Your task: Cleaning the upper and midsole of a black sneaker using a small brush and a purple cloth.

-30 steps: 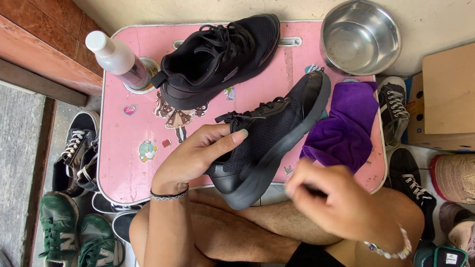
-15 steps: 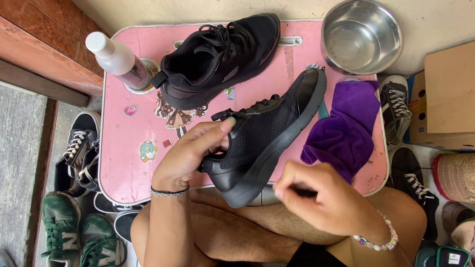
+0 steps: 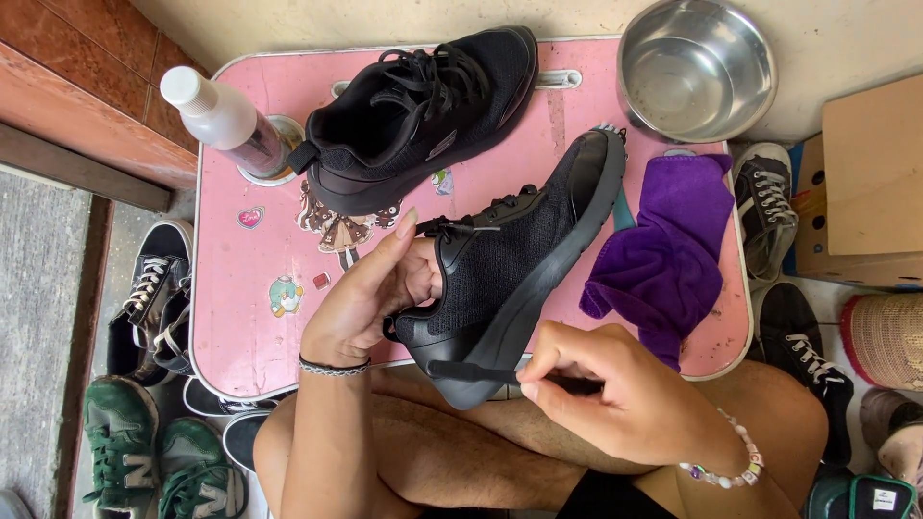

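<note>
Head view: a black shoe (image 3: 514, 269) is held tilted over the near edge of the pink tabletop (image 3: 240, 288), with its toe pointing away and its heel toward the person. The left hand (image 3: 370, 293) is closed on the collar of this shoe, the thumb inside the opening and the fingers on the outside. The right hand (image 3: 606, 394) is closed around a thin dark brush (image 3: 476, 373), whose tip is touching the sole at the heel. A second black shoe (image 3: 423, 111) is placed on the far part of the tabletop. Beside it, to the left, a bottle with a white cap (image 3: 216, 115) is seen. A purple cloth (image 3: 668, 255) is lying on the right part, just beside the held shoe. A steel bowl (image 3: 697, 72) is placed at the far right corner. Other sneakers (image 3: 144, 308) are lying on the floor around.
</note>
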